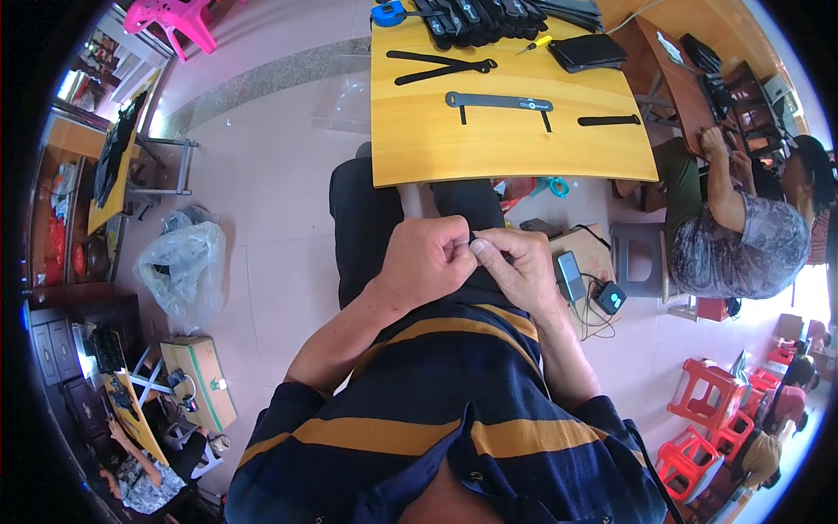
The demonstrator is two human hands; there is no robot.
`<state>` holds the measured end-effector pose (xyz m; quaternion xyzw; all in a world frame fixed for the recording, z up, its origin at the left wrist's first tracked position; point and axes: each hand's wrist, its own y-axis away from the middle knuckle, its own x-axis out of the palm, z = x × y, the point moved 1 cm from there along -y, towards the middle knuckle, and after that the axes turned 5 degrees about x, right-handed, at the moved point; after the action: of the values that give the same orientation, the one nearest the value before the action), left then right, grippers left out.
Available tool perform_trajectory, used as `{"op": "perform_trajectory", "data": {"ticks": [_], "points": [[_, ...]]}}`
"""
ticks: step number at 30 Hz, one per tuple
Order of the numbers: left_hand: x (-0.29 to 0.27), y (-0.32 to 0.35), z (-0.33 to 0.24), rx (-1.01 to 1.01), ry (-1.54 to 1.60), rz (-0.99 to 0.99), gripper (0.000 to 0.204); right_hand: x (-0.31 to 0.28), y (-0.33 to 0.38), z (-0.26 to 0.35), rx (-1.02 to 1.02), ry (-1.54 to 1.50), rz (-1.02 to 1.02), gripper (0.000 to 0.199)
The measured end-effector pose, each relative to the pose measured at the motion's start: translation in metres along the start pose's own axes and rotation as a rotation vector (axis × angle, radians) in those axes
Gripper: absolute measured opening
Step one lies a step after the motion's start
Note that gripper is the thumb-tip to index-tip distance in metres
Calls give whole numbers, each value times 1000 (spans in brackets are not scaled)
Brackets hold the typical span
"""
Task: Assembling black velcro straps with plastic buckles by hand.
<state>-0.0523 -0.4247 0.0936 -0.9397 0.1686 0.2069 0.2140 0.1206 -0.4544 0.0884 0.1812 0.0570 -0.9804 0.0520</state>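
Both hands meet in front of my belly, above my lap. My left hand (pixel 426 258) is curled closed, knuckles up. Against it, my right hand (pixel 522 265) is closed in a pinch, thumb on top. A small dark bit (pixel 473 237) shows between the fingertips; the fingers hide the rest, so its kind cannot be told. Ahead of them stands a yellow table (pixel 419 144). On it lie a grey strap (pixel 499 102) across two short black strips, a pair of black straps (pixel 441 68) forming a V, and one black strap (pixel 608 120) at the right.
At the table's far side are piled straps (pixel 480 22), a black stack (pixel 589 52), a yellow-handled tool (pixel 534 44) and a blue tape measure (pixel 388 13). Right of my lap, a carton (pixel 580 240) bears devices with cables. A co-worker (pixel 742 236) sits at the right. A plastic bag (pixel 183 275) lies left.
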Motion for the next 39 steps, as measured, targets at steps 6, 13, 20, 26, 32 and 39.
{"op": "perform_trajectory", "data": {"ticks": [6,13,20,26,32,39], "points": [[4,0,4,33,-9,-15,16,3,-1,3,7,60,-23,7],[9,5,14,-50,160,-73,18,10,-2,-2,-103,52,-113,1],[17,5,17,-99,360,-109,14,13,-2,-13,74,-123,-153,4],[11,2,19,-136,446,-18,20,3,-2,-1,-155,192,-191,5],[7,0,23,-184,329,70,26,6,-1,-3,-194,138,-198,4],[5,-4,10,-167,331,-14,20,2,-4,-1,-276,206,-224,5]]}}
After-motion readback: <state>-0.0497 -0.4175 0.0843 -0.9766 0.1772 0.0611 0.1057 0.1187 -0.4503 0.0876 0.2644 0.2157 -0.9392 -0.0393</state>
